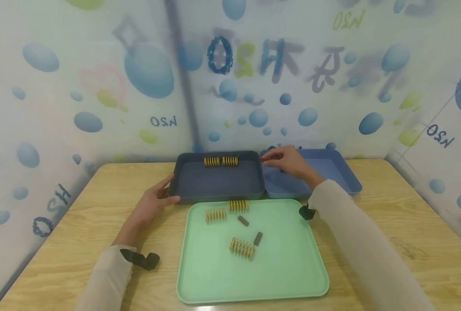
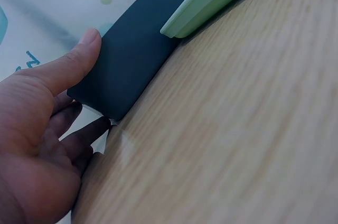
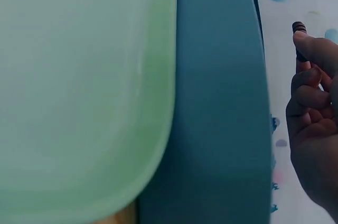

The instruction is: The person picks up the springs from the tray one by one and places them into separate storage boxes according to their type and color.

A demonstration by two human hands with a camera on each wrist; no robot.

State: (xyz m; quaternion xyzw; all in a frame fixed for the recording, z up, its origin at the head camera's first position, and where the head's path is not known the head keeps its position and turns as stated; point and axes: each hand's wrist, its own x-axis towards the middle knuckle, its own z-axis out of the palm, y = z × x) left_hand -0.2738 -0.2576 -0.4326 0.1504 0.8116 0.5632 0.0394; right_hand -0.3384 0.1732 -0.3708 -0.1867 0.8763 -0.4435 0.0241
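My right hand (image 1: 286, 162) is over the left part of the blue tray (image 1: 351, 185). In the right wrist view, its thumb and forefinger pinch a small dark ridged cylinder (image 3: 299, 26). My left hand (image 1: 153, 201) holds the front left corner of the dark grey tray (image 1: 219, 183), thumb against the front wall (image 2: 127, 55) and fingers round the side. Two yellow coil springs (image 1: 212, 161) stand in a row at the back of that tray. On the green tray (image 1: 277, 276) are three gold springs (image 1: 242, 248) and two small dark pieces (image 1: 258, 238).
The three trays sit close together on a wooden table (image 1: 374, 229), the green one in front of the other two. Behind the table is a patterned wall covering (image 1: 234, 99). Each wrist carries a black strapped device (image 1: 139, 259).
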